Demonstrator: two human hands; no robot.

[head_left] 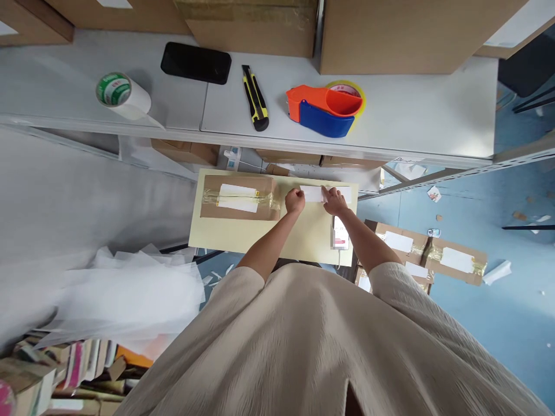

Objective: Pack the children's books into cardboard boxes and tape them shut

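Note:
A long white paper strip (311, 193) lies along the far edge of the small pale-yellow table (243, 235). At the strip's left end my left hand (295, 200) is closed, its fingers curled against the paper's edge. My right hand (335, 202) rests on the strip further right, index finger stretched out over it and the other fingers partly bent. Left of my hands sits a taped cardboard box (210, 199) with a white label (237, 197) on top. A phone (340, 234) with a lit screen and a white cable lies below my right wrist.
Beyond the table, a grey shelf (411, 110) holds a tape dispenser (327, 118), a utility knife (255, 98), a black phone (196, 62) and a label roll (125, 95). Labelled boxes (455, 260) stand on the floor at right. White plastic sheets (139, 294) are piled at left.

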